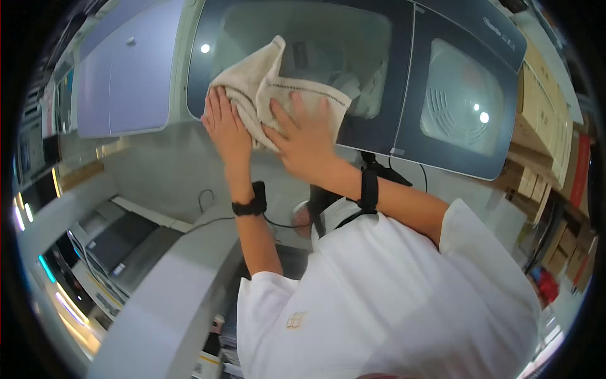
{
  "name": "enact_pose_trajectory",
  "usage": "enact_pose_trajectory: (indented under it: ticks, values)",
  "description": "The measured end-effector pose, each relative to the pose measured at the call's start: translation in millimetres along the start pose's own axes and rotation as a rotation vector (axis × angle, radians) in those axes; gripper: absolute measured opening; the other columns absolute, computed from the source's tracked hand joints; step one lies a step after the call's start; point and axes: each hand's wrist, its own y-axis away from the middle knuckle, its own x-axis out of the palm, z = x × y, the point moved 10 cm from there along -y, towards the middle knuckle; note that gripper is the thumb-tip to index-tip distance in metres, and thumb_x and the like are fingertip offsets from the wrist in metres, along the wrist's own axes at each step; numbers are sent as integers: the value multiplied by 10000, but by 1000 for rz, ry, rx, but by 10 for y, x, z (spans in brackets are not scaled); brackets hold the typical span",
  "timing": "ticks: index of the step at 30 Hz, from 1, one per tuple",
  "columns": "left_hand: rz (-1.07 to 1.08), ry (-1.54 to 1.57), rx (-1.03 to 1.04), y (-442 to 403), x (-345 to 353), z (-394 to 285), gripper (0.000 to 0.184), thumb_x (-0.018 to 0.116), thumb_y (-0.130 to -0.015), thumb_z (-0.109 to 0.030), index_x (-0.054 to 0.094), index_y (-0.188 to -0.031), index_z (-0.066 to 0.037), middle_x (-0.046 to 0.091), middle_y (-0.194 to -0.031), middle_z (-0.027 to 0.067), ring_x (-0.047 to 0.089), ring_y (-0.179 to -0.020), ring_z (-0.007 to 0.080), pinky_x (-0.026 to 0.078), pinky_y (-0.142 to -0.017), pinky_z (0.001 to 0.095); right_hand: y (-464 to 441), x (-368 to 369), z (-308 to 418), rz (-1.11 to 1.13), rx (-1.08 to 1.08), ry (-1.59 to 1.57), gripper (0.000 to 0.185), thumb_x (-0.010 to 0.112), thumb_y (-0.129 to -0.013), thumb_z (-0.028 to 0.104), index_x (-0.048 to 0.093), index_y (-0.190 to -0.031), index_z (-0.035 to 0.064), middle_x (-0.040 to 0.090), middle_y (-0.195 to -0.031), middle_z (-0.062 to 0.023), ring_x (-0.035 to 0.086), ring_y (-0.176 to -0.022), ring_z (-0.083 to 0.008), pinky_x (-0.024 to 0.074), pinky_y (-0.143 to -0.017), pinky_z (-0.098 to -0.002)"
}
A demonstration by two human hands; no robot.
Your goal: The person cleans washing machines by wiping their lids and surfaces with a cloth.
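A beige towel (249, 79) with a dark stitched stripe lies bunched and folded over the dark glass-fronted lid (372, 60) of an appliance. My left hand (228, 129) rests on the towel's left edge, its fingers stretched out near the lid's lower left corner. On the towel's right half lies my right hand (306, 142), palm down with fingers spread. Both hands touch the cloth, and the cloth hides part of the window. Each wrist wears a black band.
A second window (464, 98) is on the lid's right section. Pale lilac cabinet doors (126, 69) stand at left, and cardboard boxes (546, 114) at right. Black cables (424, 177) hang below the lid. A grey machine (123, 243) sits beyond a pale partition (167, 303) at lower left.
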Motion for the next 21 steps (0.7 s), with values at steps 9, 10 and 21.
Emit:
enact_pose_trajectory:
  ticks: [9, 10, 21]
  values:
    - [304, -123, 428, 96, 40, -386, 716, 607, -937, -252, 428, -1584, -5, 347, -1679, 237, 238, -1583, 461, 159, -1265, 634, 326, -261, -153, -94, 235, -26, 573, 734, -789, 201, 705, -1359, 253, 490, -1619, -46, 368, -1547, -297, 220, -1260, -634]
    - [347, -153, 489, 119, 63, -504, 735, 630, -911, -257, 440, -1570, 6, 351, -1670, 252, 235, -1581, 470, 161, -1264, 635, 446, -362, -241, -120, 292, -30, 591, 734, -785, 192, 698, -1371, 256, 491, -1619, -43, 375, -1544, -296, 228, -1261, -621]
    - [448, -249, 831, 269, 442, -1576, 794, 597, -1012, -469, 357, -1620, -19, 307, -1672, 282, 191, -1552, 564, 177, -1237, 675, 1434, -1145, -849, -356, 676, 143, 669, 760, -765, 152, 654, -1420, 239, 512, -1595, -65, 426, -1502, -328, 322, -1216, -521]
